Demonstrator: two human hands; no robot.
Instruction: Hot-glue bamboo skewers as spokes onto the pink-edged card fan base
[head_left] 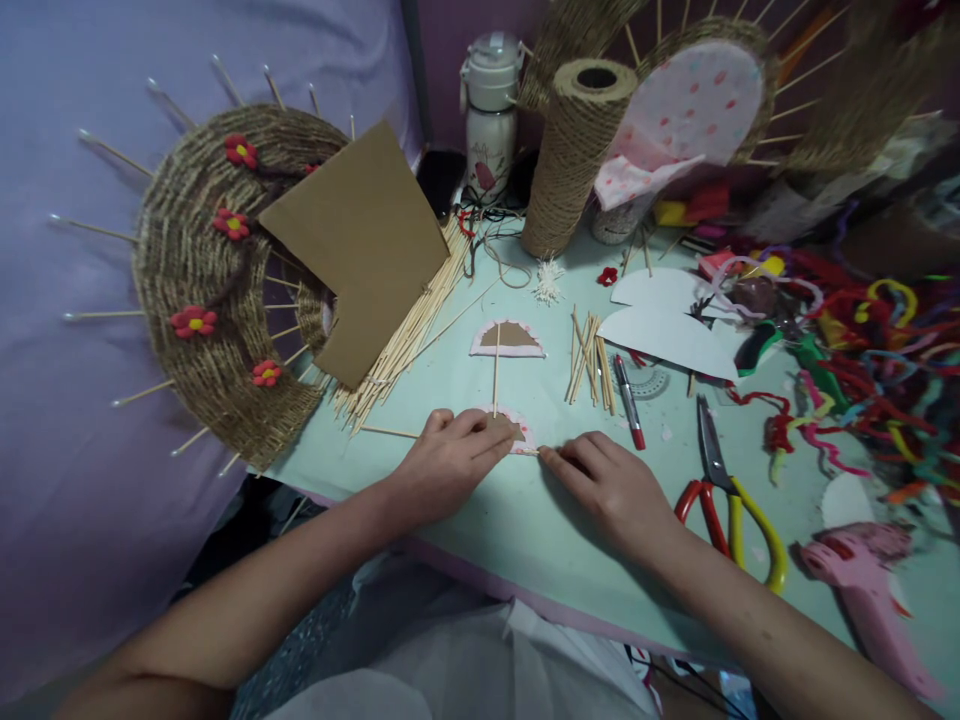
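My left hand (450,458) presses its fingers down on a small cardboard half-circle (519,432) edged with pink-dotted fabric, hiding much of it. A thin wooden stick (386,432) comes out to the left from under this hand. Along the piece's straight lower edge, what looks like the same stick's other end reaches my right hand (596,475). Its thumb and forefinger close on that end, the other fingers curled. Just beyond lies a second fabric-edged half-circle (514,338), with an upright-lying stick (496,375) spanning between both pieces.
Left stands a woven twine ring (202,220) with red flowers, and a cardboard sheet (367,260) over bundled sticks (409,335). Behind are a twine roll (574,160) and bottle (491,120). Scissors (716,480), a marker (630,400), short sticks (589,360) and a pink glue gun (862,590) lie right.
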